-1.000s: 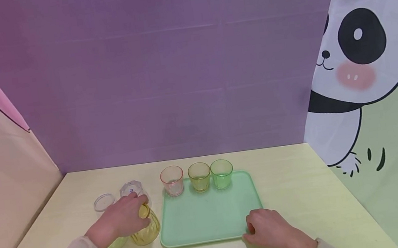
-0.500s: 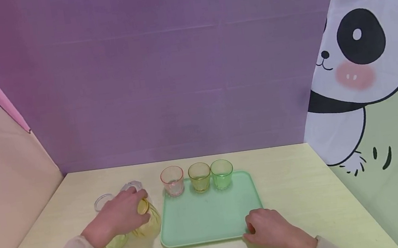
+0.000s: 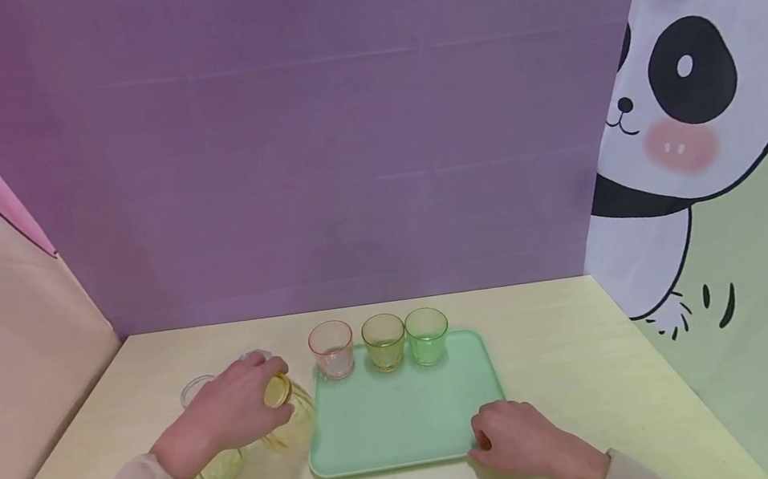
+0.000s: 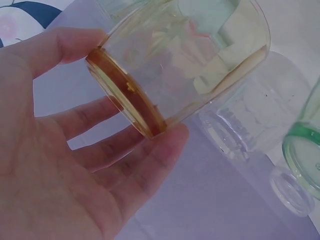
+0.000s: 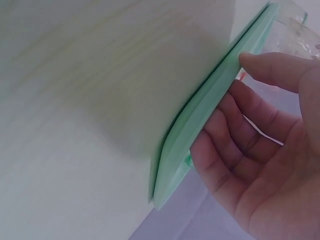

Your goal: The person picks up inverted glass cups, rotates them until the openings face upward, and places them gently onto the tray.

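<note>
A see-through yellow drinking glass (image 3: 299,425) is tilted, its narrow amber-ringed end up, beside the left edge of the mint-green tray (image 3: 408,422). My left hand (image 3: 235,409) holds it around that narrow end. In the left wrist view, the thumb and fingertips lie along its amber band (image 4: 132,92). At the tray's near right corner, my right hand (image 3: 520,440) grips the rim between thumb and curled fingers. The right wrist view shows the thumb tip on the tray's edge (image 5: 200,95). Three small tumblers stand along the tray's back: pink (image 3: 332,351), amber (image 3: 385,344) and green (image 3: 429,339).
Left of the yellow glass, partly behind my left hand and forearm, stand a pale green glass (image 3: 221,471) and a clear ring-topped piece (image 3: 194,386). Behind the hand, a clear glass (image 3: 255,355) is mostly hidden. A purple backdrop (image 3: 344,156) borders the table's far edge.
My left hand has shifted slightly right with the yellow glass, which leans more and now reaches the tray's left edge in view. The right hand and tray stay in place.
</note>
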`<state>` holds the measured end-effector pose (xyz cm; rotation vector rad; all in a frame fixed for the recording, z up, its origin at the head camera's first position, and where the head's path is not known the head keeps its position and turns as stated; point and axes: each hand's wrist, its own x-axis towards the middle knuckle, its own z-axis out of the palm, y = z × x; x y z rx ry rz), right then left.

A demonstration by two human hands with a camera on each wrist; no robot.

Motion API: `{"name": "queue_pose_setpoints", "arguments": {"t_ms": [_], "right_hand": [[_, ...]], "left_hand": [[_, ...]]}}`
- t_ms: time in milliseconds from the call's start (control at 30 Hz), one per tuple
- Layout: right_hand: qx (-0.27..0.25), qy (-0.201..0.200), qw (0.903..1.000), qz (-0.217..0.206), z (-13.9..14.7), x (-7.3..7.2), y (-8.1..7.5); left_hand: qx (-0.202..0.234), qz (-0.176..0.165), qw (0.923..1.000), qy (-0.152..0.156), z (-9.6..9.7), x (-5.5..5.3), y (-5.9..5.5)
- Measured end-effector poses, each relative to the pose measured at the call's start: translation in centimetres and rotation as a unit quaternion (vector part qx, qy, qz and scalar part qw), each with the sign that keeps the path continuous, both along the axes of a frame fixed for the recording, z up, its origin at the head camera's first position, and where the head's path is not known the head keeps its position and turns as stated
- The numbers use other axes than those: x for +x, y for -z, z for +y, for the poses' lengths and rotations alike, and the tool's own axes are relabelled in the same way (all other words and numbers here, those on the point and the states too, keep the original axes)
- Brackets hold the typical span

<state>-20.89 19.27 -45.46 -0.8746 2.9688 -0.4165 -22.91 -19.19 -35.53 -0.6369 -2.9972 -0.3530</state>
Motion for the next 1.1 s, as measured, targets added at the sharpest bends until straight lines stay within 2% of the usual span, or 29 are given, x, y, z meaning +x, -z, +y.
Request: {"name": "queue_pose_setpoints", "arguments": {"t_ms": [167,300,700,900,1100], "right_hand": [[-0.011,-0.003,0.9999,-0.009,0.0,-0.1,-0.3],[-0.045,0.000,0.9987,-0.024,0.1,-0.3,-0.6],[-0.119,0.018,0.9920,-0.040,0.2,-0.8,-1.3],[-0.168,0.034,0.9841,-0.046,0.1,-1.0,-1.7],[-0.236,0.035,0.9701,-0.046,-0.2,-1.4,-1.6]], "left_hand": [[0.008,0.000,1.0000,0.003,0.3,0.0,0.0],[0.025,0.004,0.9997,0.002,0.5,0.0,0.2],[0.092,0.031,0.9953,0.007,1.7,-0.5,1.6],[0.125,0.049,0.9909,0.000,2.1,-0.6,2.1],[0.170,0.062,0.9836,-0.007,2.6,-0.8,2.7]]}}
